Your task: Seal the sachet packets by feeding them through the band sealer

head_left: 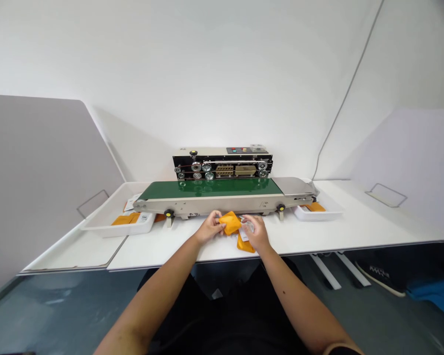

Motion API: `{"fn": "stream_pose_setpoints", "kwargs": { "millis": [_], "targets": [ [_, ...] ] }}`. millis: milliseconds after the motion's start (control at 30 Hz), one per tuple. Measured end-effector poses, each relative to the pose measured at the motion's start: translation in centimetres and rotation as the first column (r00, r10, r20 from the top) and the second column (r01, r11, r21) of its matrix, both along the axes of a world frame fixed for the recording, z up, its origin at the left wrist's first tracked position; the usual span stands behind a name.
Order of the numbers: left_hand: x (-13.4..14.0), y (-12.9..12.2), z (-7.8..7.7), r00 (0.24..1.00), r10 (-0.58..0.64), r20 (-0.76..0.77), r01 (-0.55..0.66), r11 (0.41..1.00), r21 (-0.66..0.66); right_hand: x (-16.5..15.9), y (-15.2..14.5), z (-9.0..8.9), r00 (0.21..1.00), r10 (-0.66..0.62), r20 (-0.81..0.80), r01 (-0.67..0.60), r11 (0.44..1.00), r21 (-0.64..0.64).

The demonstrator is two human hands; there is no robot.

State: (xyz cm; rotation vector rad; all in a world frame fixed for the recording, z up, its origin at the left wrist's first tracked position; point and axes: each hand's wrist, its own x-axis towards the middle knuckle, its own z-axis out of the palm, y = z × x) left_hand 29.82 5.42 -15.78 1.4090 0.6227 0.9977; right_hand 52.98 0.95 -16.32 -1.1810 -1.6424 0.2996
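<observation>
My left hand (209,228) is closed on the left side of a small orange pouch (230,223), thumb in front and fingers behind. This pouch is held up just above the table's front part. At its right edge, my right hand (256,232) has its fingers bent in a pinch; what lies between the fingertips is too small to make out. Under and beside the right hand, another orange pouch (245,244) with a white label lies on the table, partly covered by the hand.
Behind my hands stands a band sealing machine (223,166) with a green conveyor belt (222,188). A white tray (92,224) with orange pouches is at the left, and a smaller white tray (331,215) with orange pouches at the right. White panels flank the table (303,236).
</observation>
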Motion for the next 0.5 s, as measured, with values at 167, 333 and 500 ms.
{"fn": "stream_pose_setpoints", "kwargs": {
  "millis": [167,333,500],
  "targets": [
    [0.2,-0.2,0.0,0.995,-0.067,0.076,0.072,0.996,-0.059,-2.4,0.5,1.4,0.987,0.032,0.155,-0.026,0.999,-0.037],
    [0.1,-0.7,0.3,0.995,-0.057,0.080,0.062,0.995,-0.073,-1.8,4.3,4.8,0.895,0.177,-0.408,-0.246,0.961,-0.123],
    [-0.1,-0.8,0.5,0.998,-0.048,0.048,0.050,0.998,-0.034,6.8,10.9,10.1,0.749,-0.148,-0.646,0.117,0.989,-0.090]
  ]
}}
